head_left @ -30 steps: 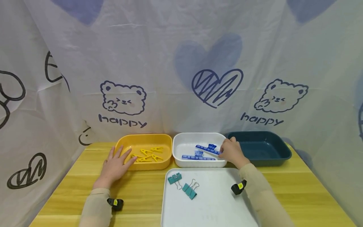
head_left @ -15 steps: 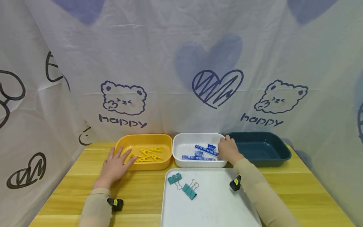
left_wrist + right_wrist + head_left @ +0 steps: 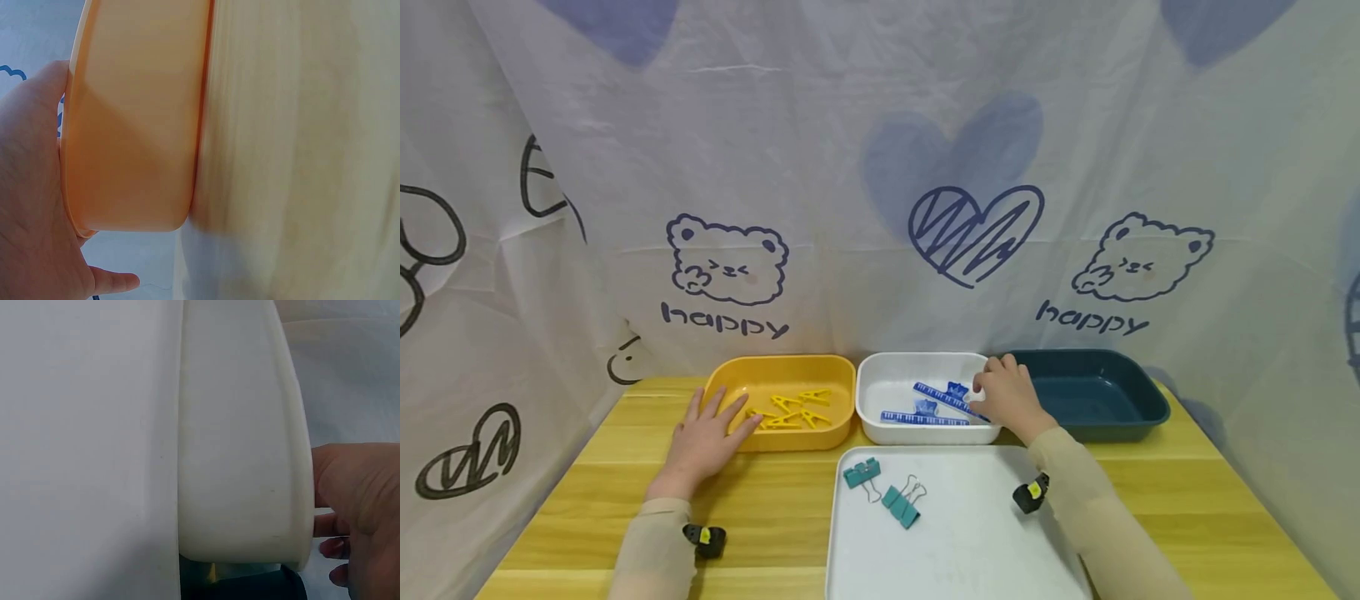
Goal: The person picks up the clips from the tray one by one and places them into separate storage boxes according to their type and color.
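My left hand rests with spread fingers over the near left rim of a yellow bin, which holds several yellow clips. In the left wrist view, the hand lies along the rim of the bin. My right hand reaches over the right end of a white bin, thumb and fingertips parted at the end of a blue piano-key page clip. A second such page clip lies along the near wall. The right wrist view hides the fingertips behind the white bin.
A dark teal bin stands right of the white one. In front lies a white tray with two teal binder clips at its left. The wooden table backs onto a printed curtain.
The upper page clip has shifted slightly left and tilted down at its right end. My right fingers have drawn in, then parted. The left hand has stayed still.
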Demonstrator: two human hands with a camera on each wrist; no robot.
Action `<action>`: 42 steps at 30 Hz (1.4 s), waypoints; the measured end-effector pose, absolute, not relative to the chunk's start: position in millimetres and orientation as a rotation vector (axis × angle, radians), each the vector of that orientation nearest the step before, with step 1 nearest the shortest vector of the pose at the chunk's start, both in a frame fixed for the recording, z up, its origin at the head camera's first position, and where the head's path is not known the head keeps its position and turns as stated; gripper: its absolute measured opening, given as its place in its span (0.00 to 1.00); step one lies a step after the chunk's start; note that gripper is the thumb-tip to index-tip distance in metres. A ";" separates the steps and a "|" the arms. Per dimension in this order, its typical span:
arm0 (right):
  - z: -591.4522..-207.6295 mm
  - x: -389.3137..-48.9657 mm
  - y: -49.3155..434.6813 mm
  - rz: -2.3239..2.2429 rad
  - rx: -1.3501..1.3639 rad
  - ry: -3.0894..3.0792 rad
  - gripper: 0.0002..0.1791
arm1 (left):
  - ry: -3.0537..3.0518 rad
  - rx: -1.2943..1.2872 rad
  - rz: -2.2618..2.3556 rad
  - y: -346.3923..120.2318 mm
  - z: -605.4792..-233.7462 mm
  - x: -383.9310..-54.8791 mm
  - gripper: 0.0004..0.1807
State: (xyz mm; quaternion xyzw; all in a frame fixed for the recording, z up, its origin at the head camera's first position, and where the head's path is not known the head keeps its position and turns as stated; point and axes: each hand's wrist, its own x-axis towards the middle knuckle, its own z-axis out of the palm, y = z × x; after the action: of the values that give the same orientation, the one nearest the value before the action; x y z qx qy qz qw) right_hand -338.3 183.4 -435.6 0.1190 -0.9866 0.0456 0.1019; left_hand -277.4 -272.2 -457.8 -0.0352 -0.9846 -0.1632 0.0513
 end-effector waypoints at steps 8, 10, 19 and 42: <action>-436.7 -316.4 191.0 0.349 0.387 -2.740 0.16 | -3.006 -0.104 -0.503 -272.9 -458.3 -276.8 0.44; -437.4 -310.3 192.5 0.393 0.394 -2.703 0.17 | -3.006 -0.104 -0.501 -273.3 -458.6 -276.8 0.44; -434.7 -283.0 192.0 0.556 0.408 -2.629 0.16 | -2.996 -0.109 -0.506 -274.3 -458.6 -275.9 0.43; -434.0 -234.1 160.0 0.759 0.598 -2.724 0.09 | -2.999 -0.104 -0.515 -273.5 -459.2 -278.9 0.44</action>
State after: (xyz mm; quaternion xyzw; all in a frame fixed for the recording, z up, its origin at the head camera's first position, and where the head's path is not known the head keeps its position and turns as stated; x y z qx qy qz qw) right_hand -234.1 160.0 -434.0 0.2054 -0.9350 0.2607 0.1251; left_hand -278.9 -273.5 -459.2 -0.0342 -0.9838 -0.1691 0.0485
